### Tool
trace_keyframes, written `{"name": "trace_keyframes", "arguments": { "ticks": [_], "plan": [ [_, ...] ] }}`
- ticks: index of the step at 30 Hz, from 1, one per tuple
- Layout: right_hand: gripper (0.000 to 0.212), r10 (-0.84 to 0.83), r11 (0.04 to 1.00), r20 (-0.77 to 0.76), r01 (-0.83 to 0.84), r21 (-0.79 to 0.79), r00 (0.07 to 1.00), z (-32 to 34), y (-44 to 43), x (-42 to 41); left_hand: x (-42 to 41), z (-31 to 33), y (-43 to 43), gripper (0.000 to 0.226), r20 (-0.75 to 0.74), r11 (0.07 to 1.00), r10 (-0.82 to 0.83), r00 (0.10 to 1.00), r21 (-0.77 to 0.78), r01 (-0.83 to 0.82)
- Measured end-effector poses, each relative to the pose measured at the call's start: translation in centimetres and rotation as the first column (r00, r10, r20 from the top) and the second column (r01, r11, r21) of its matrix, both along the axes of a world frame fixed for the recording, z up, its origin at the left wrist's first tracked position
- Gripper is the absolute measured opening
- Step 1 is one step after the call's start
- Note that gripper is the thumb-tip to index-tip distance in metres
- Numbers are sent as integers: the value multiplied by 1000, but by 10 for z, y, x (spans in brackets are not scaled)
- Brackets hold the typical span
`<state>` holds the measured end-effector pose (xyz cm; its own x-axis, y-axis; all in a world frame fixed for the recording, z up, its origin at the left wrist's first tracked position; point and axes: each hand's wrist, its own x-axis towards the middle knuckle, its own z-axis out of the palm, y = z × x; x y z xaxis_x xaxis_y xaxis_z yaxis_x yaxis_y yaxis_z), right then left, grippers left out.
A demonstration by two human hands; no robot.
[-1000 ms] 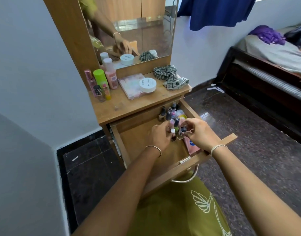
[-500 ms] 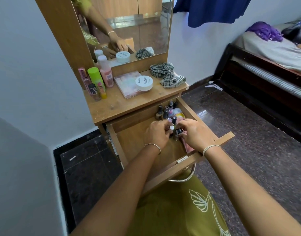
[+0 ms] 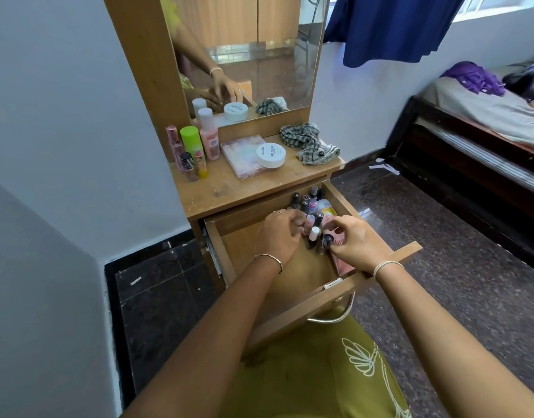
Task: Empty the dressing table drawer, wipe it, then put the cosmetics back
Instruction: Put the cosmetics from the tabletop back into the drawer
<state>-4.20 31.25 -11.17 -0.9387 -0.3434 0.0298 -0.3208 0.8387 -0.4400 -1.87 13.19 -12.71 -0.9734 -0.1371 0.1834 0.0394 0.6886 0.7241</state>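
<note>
The wooden drawer (image 3: pixel 320 300) of the dressing table (image 3: pixel 229 188) is pulled out. Several nail polish bottles (image 3: pixel 308 202) stand bunched in its right back corner, and its left half is bare wood. Both of my hands are down among them. My left hand (image 3: pixel 279 233) is curled against a pink bottle (image 3: pixel 309 222); whether it grips it is unclear. My right hand (image 3: pixel 356 242) pinches a dark-capped bottle (image 3: pixel 327 239). A white-capped bottle (image 3: pixel 314 233) stands between the hands. A pink flat pack (image 3: pixel 344 265) lies under my right hand.
On the tabletop are several bottles and tubes (image 3: pixel 193 149) at the left, a pastel palette (image 3: pixel 244 155) with a white jar (image 3: pixel 271 155) on it, and a checked cloth (image 3: pixel 311 143). A mirror (image 3: pixel 244 55) stands behind. A bed (image 3: pixel 486 116) is at the right.
Both hands stay among the nail polish bottles, their fingers shifting slightly. My view has dipped and moved a little closer to the drawer.
</note>
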Motion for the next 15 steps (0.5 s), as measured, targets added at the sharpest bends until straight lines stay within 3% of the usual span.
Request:
{"name": "trace_keyframes", "arguments": {
  "ticks": [8, 15],
  "plan": [
    [23, -54, 980, -136, 26, -198, 989, 26, -42, 3, 20, 49, -52, 21, -199, 983, 167, 966, 110, -147],
    [31, 107, 950, -303, -187, -250, 947, 68, -148, -7, 22, 85, -123, 15, -302, 909, 416, 858, 154, -386]
  ]
}}
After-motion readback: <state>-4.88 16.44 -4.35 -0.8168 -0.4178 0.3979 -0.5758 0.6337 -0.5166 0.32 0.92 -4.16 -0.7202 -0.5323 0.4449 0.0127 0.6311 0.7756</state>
